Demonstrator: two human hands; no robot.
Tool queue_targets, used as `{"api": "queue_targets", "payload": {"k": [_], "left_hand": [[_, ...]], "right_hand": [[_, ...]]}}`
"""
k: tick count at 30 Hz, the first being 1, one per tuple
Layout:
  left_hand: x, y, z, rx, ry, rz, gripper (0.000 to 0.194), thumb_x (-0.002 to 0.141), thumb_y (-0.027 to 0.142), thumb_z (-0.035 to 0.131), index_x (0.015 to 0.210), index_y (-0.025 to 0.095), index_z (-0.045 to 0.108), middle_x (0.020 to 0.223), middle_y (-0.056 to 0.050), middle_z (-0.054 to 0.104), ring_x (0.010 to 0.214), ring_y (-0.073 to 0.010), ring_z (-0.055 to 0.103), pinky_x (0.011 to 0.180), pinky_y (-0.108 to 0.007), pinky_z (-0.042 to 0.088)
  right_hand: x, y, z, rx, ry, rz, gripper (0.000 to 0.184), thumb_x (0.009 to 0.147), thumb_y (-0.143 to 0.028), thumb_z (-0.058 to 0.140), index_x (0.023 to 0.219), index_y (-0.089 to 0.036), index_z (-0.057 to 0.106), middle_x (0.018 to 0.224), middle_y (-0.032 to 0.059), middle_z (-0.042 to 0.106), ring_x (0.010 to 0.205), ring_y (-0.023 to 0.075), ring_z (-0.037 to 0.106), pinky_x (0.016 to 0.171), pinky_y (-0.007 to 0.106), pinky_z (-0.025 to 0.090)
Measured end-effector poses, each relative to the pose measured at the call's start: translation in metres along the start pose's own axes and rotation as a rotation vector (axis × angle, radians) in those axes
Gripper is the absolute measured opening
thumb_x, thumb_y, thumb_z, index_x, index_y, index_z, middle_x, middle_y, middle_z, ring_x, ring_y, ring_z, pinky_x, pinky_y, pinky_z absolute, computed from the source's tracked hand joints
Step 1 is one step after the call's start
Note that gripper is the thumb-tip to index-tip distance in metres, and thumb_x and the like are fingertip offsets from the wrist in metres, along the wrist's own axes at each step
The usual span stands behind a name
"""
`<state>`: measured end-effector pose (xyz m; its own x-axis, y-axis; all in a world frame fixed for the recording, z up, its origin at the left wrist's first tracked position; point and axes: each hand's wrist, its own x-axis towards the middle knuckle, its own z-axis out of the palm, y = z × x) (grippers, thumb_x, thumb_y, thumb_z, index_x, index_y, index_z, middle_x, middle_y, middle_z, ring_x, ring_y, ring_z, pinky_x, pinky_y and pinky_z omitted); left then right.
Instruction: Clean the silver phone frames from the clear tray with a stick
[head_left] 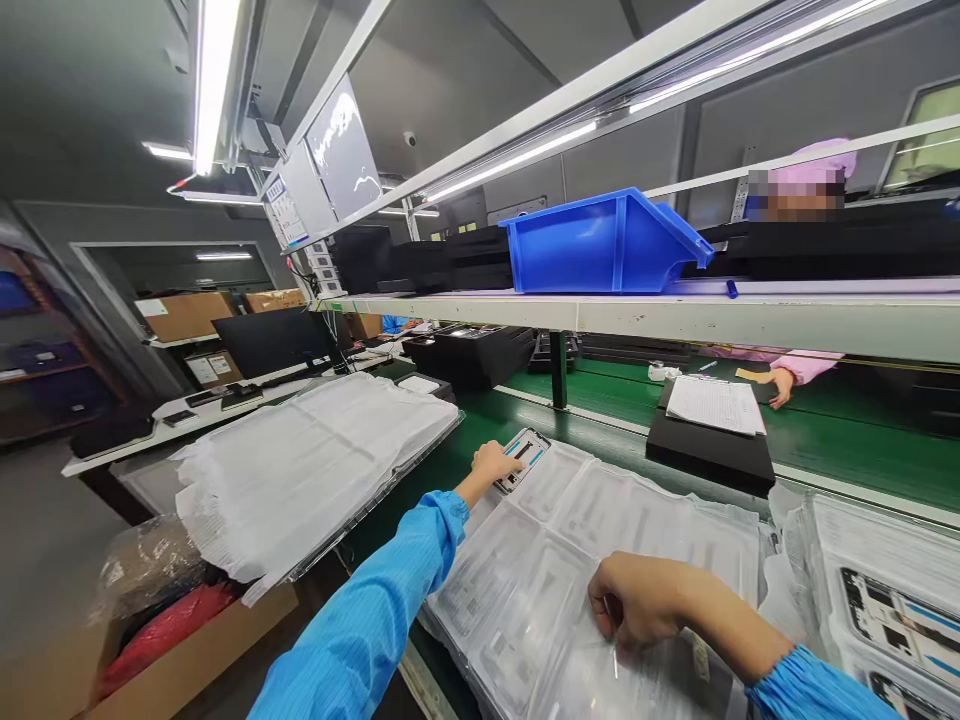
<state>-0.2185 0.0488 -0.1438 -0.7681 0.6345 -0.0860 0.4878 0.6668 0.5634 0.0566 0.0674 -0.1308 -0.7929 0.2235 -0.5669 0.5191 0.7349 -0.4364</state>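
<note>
"Where's the part?"

"A phone frame (523, 460), black and white with blue strips, lies at the far corner of the clear plastic tray (600, 560), which sits on the green bench (480, 430)."

"And the hands?"

"The left hand (495, 465) is open, its fingers laid flat against the frame's near edge, touching it without any clear grip. The right hand (630, 600) is curled down on the tray nearer the body. I can't tell whether it's pinching anything."

"Is that a good way to handle it?"

"I'd say so. Flat fingers spread the pressure, so a thin frame seems less likely to bend, and a hand on that flimsy tray should steady it."

"What's close by?"

"To the right, another tray (892, 600) holds more frames. Across the bench, papers (712, 405) lie on a black pad (709, 462), with a co-worker's hand (780, 385) just beyond."
</note>
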Motion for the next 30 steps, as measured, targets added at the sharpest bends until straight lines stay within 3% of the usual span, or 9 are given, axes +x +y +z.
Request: {"api": "queue_targets", "payload": {"k": [8, 12, 16, 19, 23, 27, 30], "left_hand": [[-0.021, -0.005, 0.000, -0.380, 0.008, 0.075, 0.020, 0.092, 0.029, 0.067, 0.108, 0.016, 0.065, 0.115, -0.008, 0.066, 0.102, -0.0228, 0.064, 0.092, -0.045, 0.056], [-0.030, -0.007, -0.002, -0.632, 0.134, 0.055, 0.017, 0.093, 0.028, 0.066, 0.105, 0.016, 0.066, 0.115, -0.009, 0.067, 0.105, -0.0231, 0.064, 0.094, -0.045, 0.055], [-0.049, -0.001, -0.007, -0.921, 0.214, -0.018, 0.024, 0.095, 0.028, 0.063, 0.116, 0.016, 0.063, 0.117, -0.009, 0.066, 0.102, -0.0225, 0.065, 0.090, -0.043, 0.057], [-0.084, 0.001, -0.007, -1.115, 0.098, -0.039, 0.023, 0.094, 0.023, 0.062, 0.116, 0.015, 0.063, 0.108, -0.007, 0.068, 0.090, -0.0192, 0.066, 0.081, -0.038, 0.058], [-0.145, -0.004, 0.010, -1.250, -0.135, -0.130, 0.015, 0.083, 0.023, 0.068, 0.092, 0.011, 0.066, 0.084, -0.009, 0.070, 0.073, -0.0200, 0.067, 0.069, -0.033, 0.057], [-0.187, -0.012, 0.032, -1.251, -0.285, -0.147, 0.037, 0.064, 0.038, 0.083, 0.085, 0.014, 0.066, 0.078, -0.008, 0.070, 0.072, -0.0235, 0.067, 0.065, -0.032, 0.054], [-0.199, -0.016, 0.047, -1.172, -0.332, -0.092, 0.053, 0.054, 0.044, 0.088, 0.093, 0.014, 0.068, 0.074, -0.006, 0.069, 0.069, -0.0226, 0.065, 0.065, -0.032, 0.052]], "right_hand": [[0.007, 0.002, 0.007, 0.013, -0.065, -0.013, 0.029, 0.053, 0.006, 0.076, 0.065, -0.019, 0.068, 0.056, -0.0112, 0.055, 0.054, 0.0085, 0.052, 0.052, 0.020, 0.034], [0.010, 0.003, 0.009, 0.021, -0.080, -0.021, 0.028, 0.053, 0.007, 0.075, 0.059, -0.018, 0.064, 0.050, -0.0116, 0.051, 0.051, 0.0088, 0.049, 0.052, 0.022, 0.034], [0.011, 0.006, 0.008, 0.061, -0.085, -0.042, 0.024, 0.055, 0.003, 0.076, 0.058, -0.017, 0.063, 0.051, -0.0099, 0.052, 0.052, 0.0101, 0.049, 0.056, 0.024, 0.037], [0.005, 0.009, 0.001, 0.158, -0.132, -0.111, 0.015, 0.065, -0.002, 0.071, 0.065, -0.016, 0.066, 0.056, -0.0080, 0.057, 0.052, 0.0091, 0.049, 0.055, 0.022, 0.040], [-0.017, 0.013, -0.022, 0.403, -0.161, -0.270, 0.003, 0.069, -0.014, 0.067, 0.069, -0.016, 0.064, 0.061, -0.0052, 0.061, 0.055, 0.0093, 0.057, 0.050, 0.019, 0.044], [-0.042, 0.016, -0.044, 0.601, -0.086, -0.408, 0.021, 0.065, -0.033, 0.074, 0.074, -0.016, 0.065, 0.066, -0.0027, 0.066, 0.058, 0.0095, 0.062, 0.056, 0.020, 0.052], [-0.052, 0.016, -0.049, 0.666, -0.045, -0.450, 0.023, 0.065, -0.033, 0.077, 0.076, -0.015, 0.068, 0.067, -0.0014, 0.069, 0.058, 0.0095, 0.065, 0.058, 0.020, 0.053]]}}
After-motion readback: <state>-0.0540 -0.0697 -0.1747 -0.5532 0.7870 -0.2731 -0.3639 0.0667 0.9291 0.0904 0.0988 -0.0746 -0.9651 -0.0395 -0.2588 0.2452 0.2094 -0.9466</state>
